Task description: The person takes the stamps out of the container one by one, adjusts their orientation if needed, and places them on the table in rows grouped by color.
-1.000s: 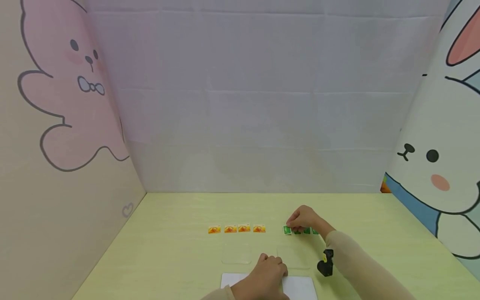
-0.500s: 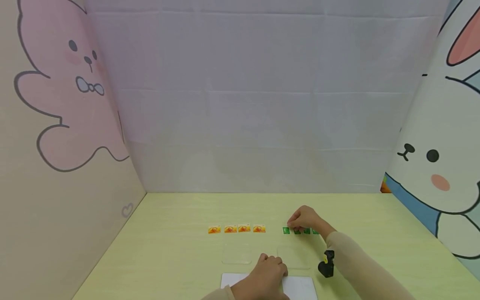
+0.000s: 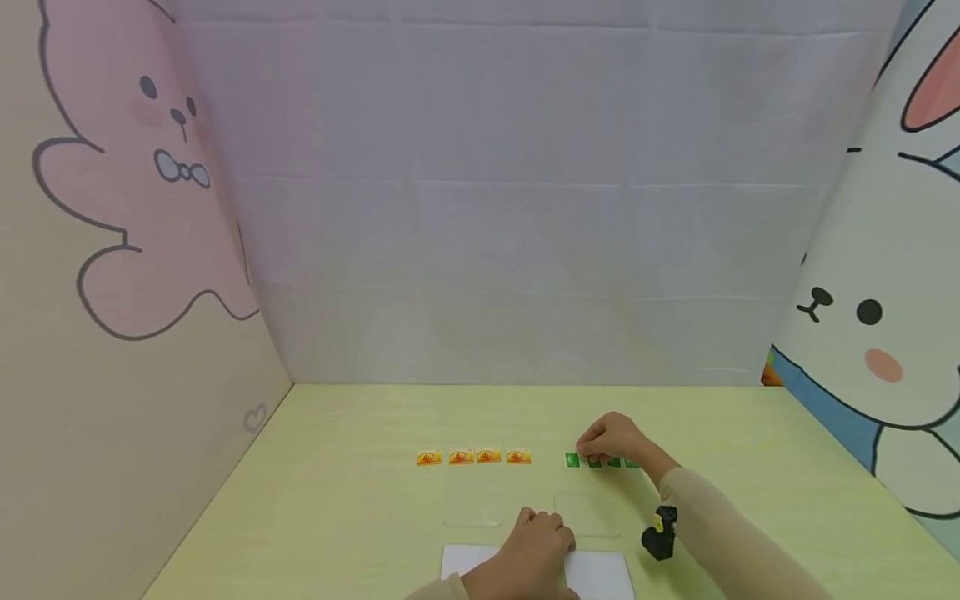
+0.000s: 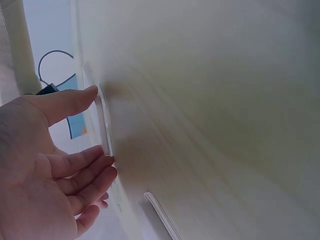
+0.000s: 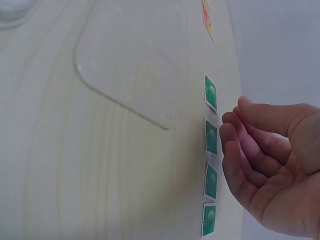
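Small green stamp-like papers (image 5: 211,137) lie in a row on the table at the right. Over the row hovers my right hand (image 3: 618,437), its thumb and forefinger tips together and nothing visible between them; they are right beside the leftmost green paper (image 3: 572,460). The palm hides part of the row in the head view. At the front, my left hand (image 3: 528,557) rests across the gap between two flat white pieces. Its thumb and fingertips touch the near edge of the right white piece (image 3: 600,575), fingers loosely bent. The left white piece (image 3: 465,558) is partly covered by the wrist.
Several orange-yellow stamp-like papers (image 3: 461,457) form a row to the left. Between the rows and the white pieces lie two clear sheets, a left clear sheet (image 3: 472,510) and a right clear sheet (image 3: 587,517). A white wall (image 3: 480,208) bounds the table's back.
The leftmost green paper was slightly tilted and now lies straight in the row. My right hand has slipped a little to the right off it. The left hand stays put.
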`<state>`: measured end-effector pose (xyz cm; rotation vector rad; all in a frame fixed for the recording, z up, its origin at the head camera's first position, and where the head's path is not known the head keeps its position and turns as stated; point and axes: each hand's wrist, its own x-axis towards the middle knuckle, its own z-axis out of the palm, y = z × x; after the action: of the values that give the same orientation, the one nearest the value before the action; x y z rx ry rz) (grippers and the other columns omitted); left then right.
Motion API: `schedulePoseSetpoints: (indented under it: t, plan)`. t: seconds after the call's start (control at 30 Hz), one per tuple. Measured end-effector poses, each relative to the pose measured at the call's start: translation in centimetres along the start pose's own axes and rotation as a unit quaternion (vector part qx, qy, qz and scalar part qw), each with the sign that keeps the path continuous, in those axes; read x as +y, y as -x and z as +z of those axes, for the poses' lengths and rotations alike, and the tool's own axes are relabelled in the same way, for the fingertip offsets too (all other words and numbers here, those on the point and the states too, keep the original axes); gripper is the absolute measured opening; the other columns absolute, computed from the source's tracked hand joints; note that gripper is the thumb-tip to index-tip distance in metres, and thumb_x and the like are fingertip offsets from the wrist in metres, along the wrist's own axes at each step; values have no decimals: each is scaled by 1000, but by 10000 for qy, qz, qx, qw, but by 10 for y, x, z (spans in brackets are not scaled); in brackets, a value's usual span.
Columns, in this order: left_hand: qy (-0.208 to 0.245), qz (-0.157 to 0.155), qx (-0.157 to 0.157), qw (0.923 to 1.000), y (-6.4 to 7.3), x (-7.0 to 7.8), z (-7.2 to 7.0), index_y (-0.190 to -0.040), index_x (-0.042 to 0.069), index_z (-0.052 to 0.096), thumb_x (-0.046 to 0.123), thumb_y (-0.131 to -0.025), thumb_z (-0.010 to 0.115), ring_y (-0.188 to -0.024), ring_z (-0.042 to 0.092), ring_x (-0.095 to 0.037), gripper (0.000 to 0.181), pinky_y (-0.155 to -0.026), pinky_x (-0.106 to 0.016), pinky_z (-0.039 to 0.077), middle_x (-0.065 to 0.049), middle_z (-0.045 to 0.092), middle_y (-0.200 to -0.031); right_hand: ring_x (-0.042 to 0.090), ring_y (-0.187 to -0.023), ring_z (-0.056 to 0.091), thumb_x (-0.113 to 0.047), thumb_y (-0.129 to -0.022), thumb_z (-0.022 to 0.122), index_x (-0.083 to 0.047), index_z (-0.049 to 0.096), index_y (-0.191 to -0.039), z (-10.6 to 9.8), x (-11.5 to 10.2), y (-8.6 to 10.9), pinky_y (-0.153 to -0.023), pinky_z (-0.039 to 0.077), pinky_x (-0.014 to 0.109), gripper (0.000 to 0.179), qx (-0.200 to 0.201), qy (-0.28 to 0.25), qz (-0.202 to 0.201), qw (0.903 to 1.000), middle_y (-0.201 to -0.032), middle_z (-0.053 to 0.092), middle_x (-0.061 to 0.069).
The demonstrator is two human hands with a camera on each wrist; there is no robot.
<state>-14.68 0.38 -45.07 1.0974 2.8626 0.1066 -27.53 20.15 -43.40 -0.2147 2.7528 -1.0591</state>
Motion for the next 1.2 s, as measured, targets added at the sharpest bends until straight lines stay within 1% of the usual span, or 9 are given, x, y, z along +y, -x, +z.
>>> schedulePoseSetpoints:
  t: [0.3,0.4,0.47,0.6,0.73,0.93,1.1,1.2]
  plan:
    - [-1,68,-12,10000,2,-1,-1,-103,23,67,58,-73,73,-86,51,-3,46,-82,-26,35,12,58,-93,14,-62,64,-14,-84,71,1,75,-90,-4,0,7,-62,55,31,16,-95,-289,-51,9995,-71,71,9]
    - [2,52,-10,10000,2,-1,-1,-102,24,67,58,-73,73,-86,51,-3,46,-82,-27,35,13,58,-92,13,-63,64,-14,-85,71,1,75,-91,-4,0,11,-62,55,32,17,-126,-249,-136,9995,-72,72,10]
    - [56,35,-19,10000,3,-1,-2,-102,24,67,57,-73,74,-85,51,-3,45,-83,-27,36,13,58,-92,13,-63,65,-15,-84,72,1,75,-91,-5,0,13,-63,55,32,17,-118,-264,-78,9996,-74,72,10]
    - [185,16,-70,9998,2,0,-3,-103,25,67,56,-74,74,-84,50,-2,43,-84,-28,36,13,58,-92,13,-65,66,-15,-84,72,1,74,-92,-6,0,19,-63,56,32,18,-140,-257,-93,9995,-78,73,11]
    - [191,43,-112,9997,3,-1,-4,-105,25,66,56,-75,72,-85,49,-2,44,-85,-29,36,13,59,-94,14,-66,65,-15,-84,72,2,74,-93,-8,2,25,-63,55,33,19,-147,-272,-251,9992,-77,73,11]
    - [193,90,-36,9998,4,-3,-3,-108,25,65,56,-76,72,-86,50,-2,45,-83,-28,35,13,59,-97,10,-65,61,-15,-83,72,2,73,-93,-9,10,32,-61,53,30,20,-184,-285,-476,9983,-76,71,7]
    - [280,73,-38,9996,6,-5,0,-113,24,63,55,-77,72,-90,52,-2,48,-81,-26,36,12,61,-101,12,-66,61,-14,-83,72,3,72,-94,-7,19,42,-60,53,31,21,-286,-452,-660,9964,-78,72,10]
    - [366,62,-86,9993,7,-5,1,-115,24,62,54,-78,71,-94,53,-3,49,-82,-25,37,12,61,-104,12,-66,62,-14,-84,72,4,71,-95,-5,21,49,-59,52,31,22,-334,-542,-697,9955,-78,72,11]
